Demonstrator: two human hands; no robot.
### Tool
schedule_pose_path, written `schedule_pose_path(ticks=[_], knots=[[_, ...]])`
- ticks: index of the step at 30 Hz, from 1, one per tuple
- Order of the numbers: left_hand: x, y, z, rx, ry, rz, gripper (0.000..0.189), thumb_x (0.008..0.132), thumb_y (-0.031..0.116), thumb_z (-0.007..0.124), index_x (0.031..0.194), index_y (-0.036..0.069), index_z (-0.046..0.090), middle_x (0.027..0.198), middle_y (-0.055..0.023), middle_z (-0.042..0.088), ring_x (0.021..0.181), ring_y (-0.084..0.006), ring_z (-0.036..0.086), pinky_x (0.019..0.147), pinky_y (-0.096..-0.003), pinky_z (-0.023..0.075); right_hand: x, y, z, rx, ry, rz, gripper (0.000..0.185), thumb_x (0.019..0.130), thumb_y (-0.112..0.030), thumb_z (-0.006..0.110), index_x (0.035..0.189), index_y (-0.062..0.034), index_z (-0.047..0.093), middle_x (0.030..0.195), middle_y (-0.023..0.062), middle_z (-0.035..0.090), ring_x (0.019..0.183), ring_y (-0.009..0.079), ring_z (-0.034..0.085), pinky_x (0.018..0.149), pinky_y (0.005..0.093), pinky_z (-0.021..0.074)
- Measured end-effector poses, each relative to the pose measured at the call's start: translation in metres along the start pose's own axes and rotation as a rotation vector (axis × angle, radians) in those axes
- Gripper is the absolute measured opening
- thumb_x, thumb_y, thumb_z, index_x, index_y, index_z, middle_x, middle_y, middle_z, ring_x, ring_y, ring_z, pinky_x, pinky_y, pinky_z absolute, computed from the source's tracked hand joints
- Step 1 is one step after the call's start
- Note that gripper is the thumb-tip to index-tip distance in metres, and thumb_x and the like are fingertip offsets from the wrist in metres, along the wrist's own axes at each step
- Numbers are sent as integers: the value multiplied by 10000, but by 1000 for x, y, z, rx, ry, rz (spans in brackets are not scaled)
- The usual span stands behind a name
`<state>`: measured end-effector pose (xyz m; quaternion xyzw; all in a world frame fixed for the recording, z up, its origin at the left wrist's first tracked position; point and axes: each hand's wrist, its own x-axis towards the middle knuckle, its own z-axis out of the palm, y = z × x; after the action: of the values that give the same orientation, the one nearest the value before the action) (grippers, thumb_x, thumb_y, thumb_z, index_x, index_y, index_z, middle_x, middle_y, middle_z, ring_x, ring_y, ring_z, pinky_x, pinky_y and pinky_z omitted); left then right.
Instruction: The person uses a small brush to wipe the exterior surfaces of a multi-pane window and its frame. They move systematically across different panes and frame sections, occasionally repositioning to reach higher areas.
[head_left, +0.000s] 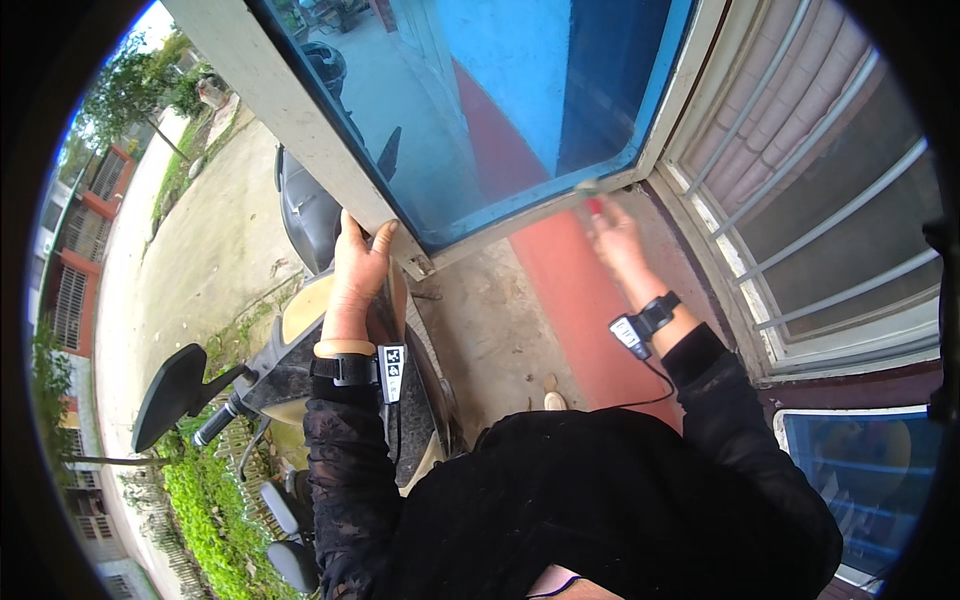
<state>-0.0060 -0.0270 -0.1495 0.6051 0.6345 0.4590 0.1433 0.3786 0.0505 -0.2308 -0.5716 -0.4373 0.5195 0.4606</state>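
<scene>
A hinged casement window with a pale, worn frame (277, 105) and a blue-tinted glass pane (510, 135) stands swung out before me. My left hand (362, 259) grips the frame near its lower left corner, thumb on the near side. My right hand (619, 236) is closed around the red handle of a small tool (592, 204), whose blurred pale head is at the bottom rail of the frame. The kind of tool cannot be told. Both wrists wear black straps with small white devices.
A motor scooter (307, 202) stands at the left, its black mirror (171, 397) sticking outward. A barred window (810, 195) with a curtain is at the right, above a blue-paned panel (862, 480). A concrete floor with a red band (562, 300) lies below; a hedge (202, 510) grows at lower left.
</scene>
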Motion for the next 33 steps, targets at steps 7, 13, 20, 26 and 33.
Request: schedule_pose_path(ticks=[7,13,20,26,33], knots=[[5,-10,2,-31,-10,13,623,952,228,746,1428,-29,436,1239,-249,689,1177,-357,671,982,-413,522,-68,2,114,-302,-582,-130,490,1005,-155,589,1491,-111,549,826,38,692,729,122,647,664,300,532],[5,-4,1,-89,-9,-10,590,945,227,751,1392,-32,465,1217,-241,692,1154,-353,678,966,-414,527,-57,-11,143,-507,-786,-247,433,983,-181,609,1413,-132,629,845,69,729,741,121,692,677,292,551],[5,3,1,-28,28,50,550,942,207,746,1357,-29,474,1181,-252,701,1108,-381,695,930,-423,541,-34,-8,33,-121,-353,139,468,1016,-106,568,1482,-77,543,836,-11,657,569,57,516,463,213,410],[3,8,-1,-6,11,59,534,941,196,743,1343,-27,472,1157,-254,713,1090,-389,706,923,-427,549,-58,-8,86,-202,-744,-135,471,1023,-117,567,1490,-72,537,883,19,670,646,67,567,550,238,455],[1,9,3,-105,17,35,526,937,185,747,1332,-26,471,1171,-258,707,1113,-382,699,941,-426,544,-39,-30,117,-196,-795,171,490,1015,-129,575,1502,-100,530,781,36,618,490,57,443,427,225,345]])
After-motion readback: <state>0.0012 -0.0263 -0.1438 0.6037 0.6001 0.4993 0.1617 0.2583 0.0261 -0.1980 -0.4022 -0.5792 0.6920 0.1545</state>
